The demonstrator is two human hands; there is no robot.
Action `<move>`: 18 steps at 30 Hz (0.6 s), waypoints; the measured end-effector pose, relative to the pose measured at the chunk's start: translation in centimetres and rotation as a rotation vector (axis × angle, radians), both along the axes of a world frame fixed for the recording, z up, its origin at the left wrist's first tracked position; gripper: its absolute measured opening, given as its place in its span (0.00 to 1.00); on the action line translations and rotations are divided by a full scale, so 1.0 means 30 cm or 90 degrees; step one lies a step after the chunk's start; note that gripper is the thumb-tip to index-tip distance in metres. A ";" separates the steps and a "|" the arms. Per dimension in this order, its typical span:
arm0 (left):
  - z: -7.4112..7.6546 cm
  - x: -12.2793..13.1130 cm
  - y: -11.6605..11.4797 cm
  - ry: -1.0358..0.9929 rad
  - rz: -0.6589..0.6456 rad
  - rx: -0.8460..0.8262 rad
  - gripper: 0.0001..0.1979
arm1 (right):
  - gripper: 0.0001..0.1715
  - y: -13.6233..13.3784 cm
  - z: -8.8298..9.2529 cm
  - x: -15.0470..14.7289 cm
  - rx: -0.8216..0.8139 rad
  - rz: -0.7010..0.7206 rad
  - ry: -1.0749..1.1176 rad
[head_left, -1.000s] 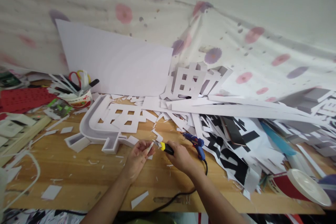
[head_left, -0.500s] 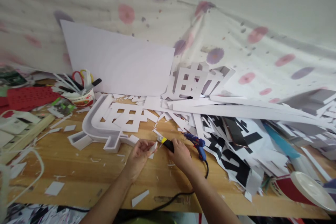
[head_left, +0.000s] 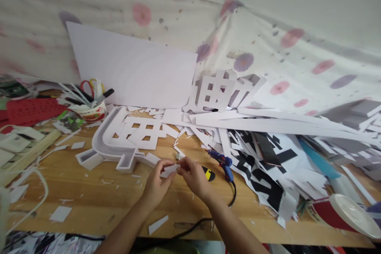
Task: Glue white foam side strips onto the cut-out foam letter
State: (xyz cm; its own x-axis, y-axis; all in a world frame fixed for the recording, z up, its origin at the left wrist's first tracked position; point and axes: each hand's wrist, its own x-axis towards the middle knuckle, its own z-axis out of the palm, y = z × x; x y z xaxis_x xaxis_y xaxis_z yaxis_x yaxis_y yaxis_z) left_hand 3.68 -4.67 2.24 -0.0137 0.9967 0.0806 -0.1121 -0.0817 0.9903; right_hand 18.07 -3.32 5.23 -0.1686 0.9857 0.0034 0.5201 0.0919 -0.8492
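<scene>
A small white piece of foam board or card [head_left: 169, 170] is pinched between the fingers of my left hand [head_left: 156, 186]. My right hand [head_left: 194, 177] has its thumb and fingertips closed on the right end of that same piece. Behind my right hand a black and yellow utility knife [head_left: 209, 174] lies on the table, its middle hidden by the hand. Farther right rests a blue glue gun [head_left: 222, 161] with a black cord. Left of my hands stands a white hollow letter shape [head_left: 114, 153] with raised walls.
Cut white strips [head_left: 268, 124] and black-printed sheets [head_left: 268, 182] cover the right side, with a phone [head_left: 267, 149] on top. A tub of tools [head_left: 92, 112] stands at the back left. A red and white bucket [head_left: 336, 214] lies tipped at the right edge.
My right hand has let go of the utility knife, leaving it on the table. It has moved left to grip the small white piece together with my left hand.
</scene>
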 end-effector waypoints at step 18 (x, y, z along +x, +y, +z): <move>0.099 -0.453 0.282 0.944 0.113 -0.097 0.28 | 0.08 0.102 -0.122 0.007 -0.049 -0.051 0.190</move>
State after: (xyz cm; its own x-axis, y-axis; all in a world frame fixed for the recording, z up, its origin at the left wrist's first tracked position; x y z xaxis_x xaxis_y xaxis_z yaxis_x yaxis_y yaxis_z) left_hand -9.89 3.78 5.22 -0.1333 0.9907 0.0284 0.9730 0.1254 0.1935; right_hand 18.30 -0.25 1.56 -0.0939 0.9950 -0.0340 0.2506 -0.0094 -0.9680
